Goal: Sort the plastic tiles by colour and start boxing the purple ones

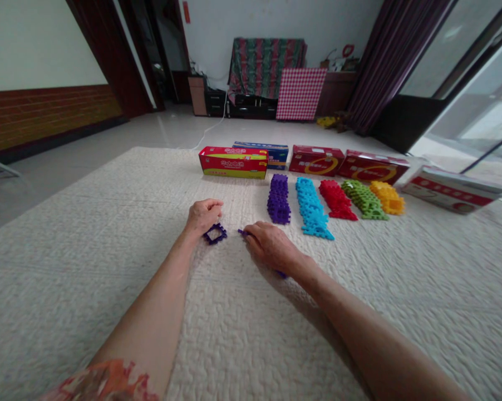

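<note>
My left hand [204, 216] rests on the light quilted cover with its fingers curled together, and I see nothing between them. Just below it lies a dark purple square building piece [222, 231] with an open middle and notched edges. My right hand [271, 245] is closed, palm down, over a purple building piece [241, 231] whose end sticks out past the fingertips. Under the right wrist shows a bit of another purple piece [281, 274], mostly hidden. Past the right hand runs a row of purple pieces [279, 199].
Overlapping rows of light blue pieces [313, 209], red pieces [337, 199], green pieces [364, 199] and yellow pieces [388, 196] lie to the right. Behind stand a red-and-yellow box [233, 163], a blue box [277, 157], two dark red boxes [316, 160] and a white-and-red box [453, 189].
</note>
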### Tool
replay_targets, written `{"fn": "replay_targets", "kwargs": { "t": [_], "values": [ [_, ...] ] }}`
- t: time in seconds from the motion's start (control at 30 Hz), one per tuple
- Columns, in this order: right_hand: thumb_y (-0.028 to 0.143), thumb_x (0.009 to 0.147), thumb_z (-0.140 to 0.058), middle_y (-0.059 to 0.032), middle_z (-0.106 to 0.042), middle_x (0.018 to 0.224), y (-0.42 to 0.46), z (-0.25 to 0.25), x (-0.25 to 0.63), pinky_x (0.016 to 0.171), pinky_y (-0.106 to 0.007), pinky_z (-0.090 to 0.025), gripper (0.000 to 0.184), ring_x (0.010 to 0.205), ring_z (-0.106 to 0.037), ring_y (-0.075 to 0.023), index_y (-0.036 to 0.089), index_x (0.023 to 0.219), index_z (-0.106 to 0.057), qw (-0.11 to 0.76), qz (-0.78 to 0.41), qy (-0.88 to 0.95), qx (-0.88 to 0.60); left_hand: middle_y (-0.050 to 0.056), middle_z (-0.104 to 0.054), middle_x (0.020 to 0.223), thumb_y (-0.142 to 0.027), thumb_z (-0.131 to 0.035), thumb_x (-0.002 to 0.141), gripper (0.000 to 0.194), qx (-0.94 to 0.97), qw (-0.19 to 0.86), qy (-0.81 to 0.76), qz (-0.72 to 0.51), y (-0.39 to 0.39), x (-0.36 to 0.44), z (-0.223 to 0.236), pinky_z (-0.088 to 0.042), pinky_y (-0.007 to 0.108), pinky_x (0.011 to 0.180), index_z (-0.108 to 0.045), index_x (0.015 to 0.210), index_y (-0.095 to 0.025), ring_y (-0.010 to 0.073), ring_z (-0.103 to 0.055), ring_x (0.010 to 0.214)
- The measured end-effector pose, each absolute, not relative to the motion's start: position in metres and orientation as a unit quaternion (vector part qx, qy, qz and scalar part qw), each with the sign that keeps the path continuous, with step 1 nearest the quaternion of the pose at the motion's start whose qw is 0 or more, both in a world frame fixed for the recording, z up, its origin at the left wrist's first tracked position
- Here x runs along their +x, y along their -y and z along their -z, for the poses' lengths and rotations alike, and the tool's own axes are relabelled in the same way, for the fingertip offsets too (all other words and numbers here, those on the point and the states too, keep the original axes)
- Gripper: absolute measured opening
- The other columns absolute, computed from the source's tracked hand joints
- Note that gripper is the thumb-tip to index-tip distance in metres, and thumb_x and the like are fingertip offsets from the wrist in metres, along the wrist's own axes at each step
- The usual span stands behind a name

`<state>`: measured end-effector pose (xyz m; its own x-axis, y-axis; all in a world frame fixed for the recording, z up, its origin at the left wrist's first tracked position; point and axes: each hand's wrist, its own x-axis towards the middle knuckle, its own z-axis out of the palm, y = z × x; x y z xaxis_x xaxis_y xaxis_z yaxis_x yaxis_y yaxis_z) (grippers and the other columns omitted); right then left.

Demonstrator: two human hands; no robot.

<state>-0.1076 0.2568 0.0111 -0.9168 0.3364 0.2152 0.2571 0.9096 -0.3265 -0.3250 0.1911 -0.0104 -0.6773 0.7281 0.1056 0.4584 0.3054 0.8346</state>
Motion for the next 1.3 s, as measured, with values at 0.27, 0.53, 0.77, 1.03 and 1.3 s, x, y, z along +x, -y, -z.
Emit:
{"fn": "replay_targets", "kwargs": {
  "t": [0.27,0.53,0.77,1.03,1.3],
  "values": [
    [0.015,0.088,-0.051,-0.0060,-0.068,0.084,-0.253,-0.017,-0.105,0.066,-0.024,-0.037,0.019,0.074,-0.059,-0.0148,0.016,0.096,-0.068,0.146,-0.205,0.959,-0.129,0.007,-0.067,0.096,-0.034,-0.078,0.049,0.072,0.540,0.231,-0.783,-0.204,-0.166,-0.320,-0.028,-0.045,0.027,0.068,-0.066,0.119,-0.020,0.0227,-0.063,0.084],
    [0.027,0.082,-0.064,-0.0093,-0.066,0.096,-0.245,-0.032,-0.098,0.070,-0.026,-0.041,0.024,0.081,-0.060,-0.0170,0.015,0.101,-0.071,0.074,-0.203,0.974,-0.070,-0.003,-0.060,0.064,-0.015,-0.065,0.053,0.048,0.516,0.265,-0.783,-0.224,-0.170,-0.315,-0.028,-0.035,0.024,0.055,-0.073,0.100,-0.019,0.0127,-0.052,0.056],
    [0.017,0.082,-0.060,-0.0072,-0.068,0.088,-0.251,-0.023,-0.103,0.070,-0.027,-0.042,0.016,0.077,-0.060,-0.0161,0.015,0.096,-0.068,0.138,-0.218,0.957,-0.136,-0.004,-0.055,0.064,-0.014,-0.068,0.060,0.035,0.329,0.355,-0.674,-0.558,-0.183,-0.308,-0.023,-0.034,0.021,0.049,-0.067,0.096,-0.013,0.0060,-0.044,0.047],
    [0.015,0.076,-0.064,-0.0076,-0.063,0.100,-0.259,-0.012,-0.108,0.073,-0.032,-0.048,0.042,0.081,-0.059,-0.0171,0.017,0.116,-0.052,0.304,-0.253,0.899,-0.187,0.000,-0.062,0.075,-0.006,-0.068,0.064,0.032,0.266,0.427,-0.560,-0.658,-0.203,-0.274,-0.021,-0.045,0.021,0.055,-0.064,0.096,-0.012,0.0082,-0.057,0.058],
    [0.015,0.076,-0.064,-0.0087,-0.058,0.111,-0.261,-0.011,-0.107,0.071,-0.031,-0.052,0.045,0.089,-0.060,-0.0176,0.020,0.119,-0.052,0.326,-0.276,0.890,-0.160,0.001,-0.065,0.079,-0.011,-0.073,0.067,0.032,0.289,0.447,-0.540,-0.652,-0.203,-0.265,-0.025,-0.047,0.022,0.061,-0.064,0.097,-0.013,0.0092,-0.060,0.063]
  ]
}}
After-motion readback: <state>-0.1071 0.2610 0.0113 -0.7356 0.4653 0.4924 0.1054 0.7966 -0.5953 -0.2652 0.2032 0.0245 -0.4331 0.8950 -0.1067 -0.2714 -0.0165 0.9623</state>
